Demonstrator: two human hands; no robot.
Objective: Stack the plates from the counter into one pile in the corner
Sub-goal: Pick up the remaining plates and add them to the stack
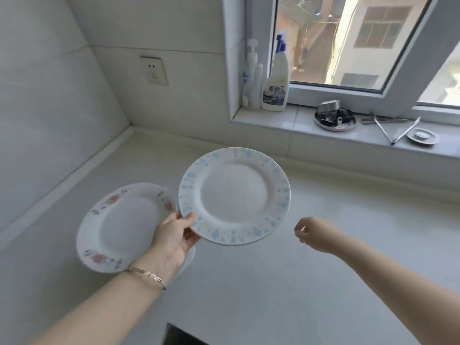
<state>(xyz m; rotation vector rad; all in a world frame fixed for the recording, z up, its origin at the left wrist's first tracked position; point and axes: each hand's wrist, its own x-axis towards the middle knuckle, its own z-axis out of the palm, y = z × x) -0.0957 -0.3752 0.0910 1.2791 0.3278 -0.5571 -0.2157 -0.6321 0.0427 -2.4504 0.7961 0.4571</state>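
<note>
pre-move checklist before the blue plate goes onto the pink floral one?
1. Left hand grips the blue-rimmed plate at its edge: ok.
2. Pink floral plate face up, nothing in it: ok.
3. Floral plate flat on the counter: cannot tell, blurred.
4. Right hand empty, clear of both plates: ok.
5. Pile already in the corner: not ok, floral plate sits short of it.

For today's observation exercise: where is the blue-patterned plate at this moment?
In the head view the blue-patterned plate sits mid-frame, held by its lower-left rim in the left hand, just right of the pink-flowered plate.
</note>
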